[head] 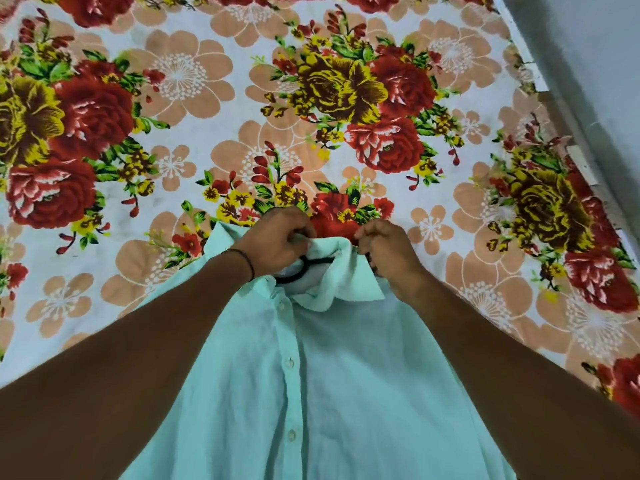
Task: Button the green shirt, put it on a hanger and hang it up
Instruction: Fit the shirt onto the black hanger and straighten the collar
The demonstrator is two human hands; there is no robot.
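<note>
The pale green shirt (311, 375) lies on the bed with its front up, its placket closed by white buttons down the middle. A black hanger hook (304, 266) shows inside the open collar; the rest of the hanger is hidden under the cloth. My left hand (277, 240) grips the collar at the left of the neck opening, fingers curled over the cloth and the hook's end. At the right of the neck, my right hand (388, 252) pinches the collar's edge.
The shirt lies on a floral bedsheet (207, 116) with red and yellow flowers that fills the view. The bed's edge and a grey wall (595, 64) run down the right side. A dark thread band sits on my left wrist.
</note>
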